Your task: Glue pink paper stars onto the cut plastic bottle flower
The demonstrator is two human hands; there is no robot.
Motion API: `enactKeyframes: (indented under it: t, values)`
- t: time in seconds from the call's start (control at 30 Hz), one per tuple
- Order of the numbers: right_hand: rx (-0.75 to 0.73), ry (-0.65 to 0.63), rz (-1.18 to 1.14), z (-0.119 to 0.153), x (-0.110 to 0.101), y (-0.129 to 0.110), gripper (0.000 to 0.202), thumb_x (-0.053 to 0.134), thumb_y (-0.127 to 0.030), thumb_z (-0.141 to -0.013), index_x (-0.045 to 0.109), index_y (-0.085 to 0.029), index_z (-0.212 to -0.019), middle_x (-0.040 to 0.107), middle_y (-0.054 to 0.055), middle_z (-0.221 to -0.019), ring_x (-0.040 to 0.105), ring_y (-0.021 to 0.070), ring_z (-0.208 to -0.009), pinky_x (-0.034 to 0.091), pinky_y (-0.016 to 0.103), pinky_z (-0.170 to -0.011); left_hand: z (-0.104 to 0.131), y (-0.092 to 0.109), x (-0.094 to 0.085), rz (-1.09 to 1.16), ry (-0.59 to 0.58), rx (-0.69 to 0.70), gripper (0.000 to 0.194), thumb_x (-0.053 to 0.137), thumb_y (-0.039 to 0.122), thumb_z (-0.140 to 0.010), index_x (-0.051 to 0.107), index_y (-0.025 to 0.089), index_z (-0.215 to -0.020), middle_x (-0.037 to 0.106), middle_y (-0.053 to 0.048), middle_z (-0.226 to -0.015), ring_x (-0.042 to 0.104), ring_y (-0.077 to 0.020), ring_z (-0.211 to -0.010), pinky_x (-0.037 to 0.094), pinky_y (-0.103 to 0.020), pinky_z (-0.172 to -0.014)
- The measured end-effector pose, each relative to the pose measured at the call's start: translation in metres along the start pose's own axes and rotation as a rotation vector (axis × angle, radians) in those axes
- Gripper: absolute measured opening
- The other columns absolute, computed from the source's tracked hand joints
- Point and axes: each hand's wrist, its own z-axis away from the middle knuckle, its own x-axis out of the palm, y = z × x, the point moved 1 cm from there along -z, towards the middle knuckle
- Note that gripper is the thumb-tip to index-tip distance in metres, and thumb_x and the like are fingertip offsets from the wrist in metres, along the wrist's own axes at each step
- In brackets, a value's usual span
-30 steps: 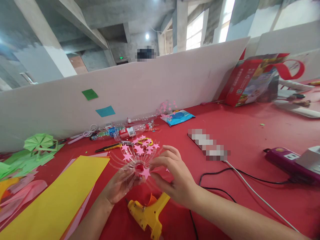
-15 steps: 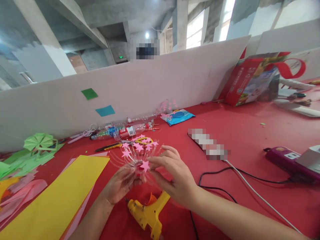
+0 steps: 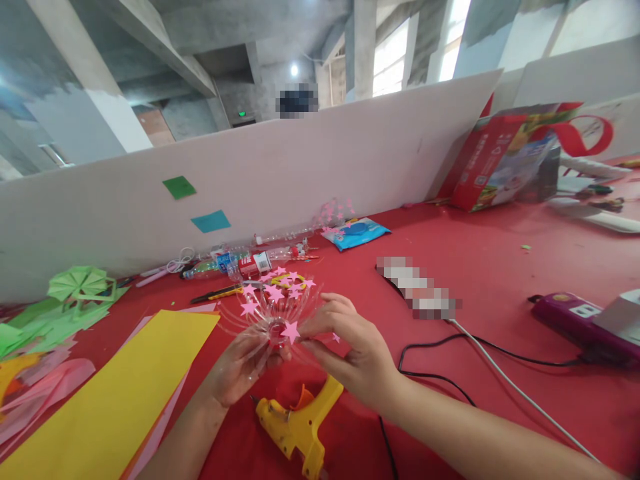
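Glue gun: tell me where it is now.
The yellow glue gun lies on the red table, low centre of the head view, just below both hands, right of the yellow paper sheet.

Pink stars (image 3: 290, 330) dot the clear plastic bottle flower (image 3: 273, 310). The glue gun (image 3: 299, 427) is yellow, the table (image 3: 490, 280) red.

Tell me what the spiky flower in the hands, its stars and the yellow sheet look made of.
Flower: clear, glossy plastic, likely a cut bottle; the table shows through its strips.
Stars: flat, matte pink paper or thin foam; hard to tell which.
Yellow sheet: matte paper or card, lying flat with crisp edges.
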Motion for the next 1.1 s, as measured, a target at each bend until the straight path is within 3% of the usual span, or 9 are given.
enactKeyframes:
  t: [0.23, 0.47, 0.63, 0.83, 0.97, 1.1]
  values:
    - [0.037, -0.026, -0.004, -0.001, -0.003, 0.0, 0.01, 0.057, -0.015, -0.087, 0.063, -0.022, -0.09, 0.069, -0.002, -0.078, 0.062, 0.0126, -0.071, 0.041, 0.04, -0.097, 0.001, 0.004, 0.006, -0.022, 0.025, 0.012, 0.022, 0.074, 0.024, -0.074, 0.07, 0.013, -0.093, 0.071, -0.003, -0.071, 0.069, -0.0146, -0.069, 0.056, -0.021, -0.067]
    - [0.056, -0.045, 0.002, 0.0, -0.003, 0.002, 0.013, 0.057, -0.015, -0.086, 0.062, -0.024, -0.095, 0.073, -0.002, -0.08, 0.066, 0.0125, -0.07, 0.038, 0.041, -0.1, -0.002, 0.003, 0.002, 0.02, 0.081, 0.005, 0.016, 0.08, 0.025, -0.067, 0.071, 0.014, -0.075, 0.069, -0.001, -0.063, 0.07, -0.0164, -0.069, 0.057, -0.022, -0.068]
    - [0.136, 0.008, -0.046, 0.0, -0.002, 0.0, 0.015, 0.059, -0.015, -0.086, 0.056, -0.024, -0.097, 0.075, -0.001, -0.082, 0.068, 0.0154, -0.082, 0.042, 0.039, -0.096, -0.001, 0.002, -0.001, 0.024, 0.073, 0.009, 0.015, 0.08, 0.025, -0.067, 0.071, 0.015, -0.072, 0.071, -0.001, -0.065, 0.071, -0.0173, -0.07, 0.057, -0.022, -0.066]
    - [-0.014, -0.012, 0.011, 0.0, -0.002, 0.002, 0.012, 0.057, -0.013, -0.087, 0.06, -0.023, -0.094, 0.073, -0.002, -0.084, 0.067, 0.0113, -0.071, 0.04, 0.039, -0.101, -0.002, -0.001, -0.01, 0.063, 0.092, 0.013, 0.012, 0.076, 0.022, -0.071, 0.068, 0.015, -0.066, 0.073, -0.001, -0.07, 0.072, -0.0163, -0.073, 0.058, -0.024, -0.074]
    - [-0.069, -0.061, 0.034, 0.0, -0.002, 0.006, 0.018, 0.055, -0.01, -0.087, 0.06, -0.023, -0.097, 0.073, -0.002, -0.084, 0.067, 0.0108, -0.074, 0.039, 0.037, -0.102, -0.004, -0.001, -0.013, 0.07, 0.094, 0.024, 0.009, 0.073, 0.02, -0.074, 0.068, 0.015, -0.069, 0.074, -0.002, -0.075, 0.071, -0.0156, -0.073, 0.058, -0.022, -0.071]
    - [-0.075, -0.028, 0.039, 0.001, -0.001, 0.008, 0.018, 0.058, -0.011, -0.085, 0.059, -0.022, -0.099, 0.072, -0.002, -0.08, 0.066, 0.0117, -0.072, 0.04, 0.038, -0.102, -0.003, 0.0, -0.011, 0.073, 0.117, 0.02, 0.01, 0.074, 0.019, -0.073, 0.067, 0.016, -0.066, 0.073, -0.001, -0.07, 0.072, -0.0162, -0.073, 0.058, -0.022, -0.071]
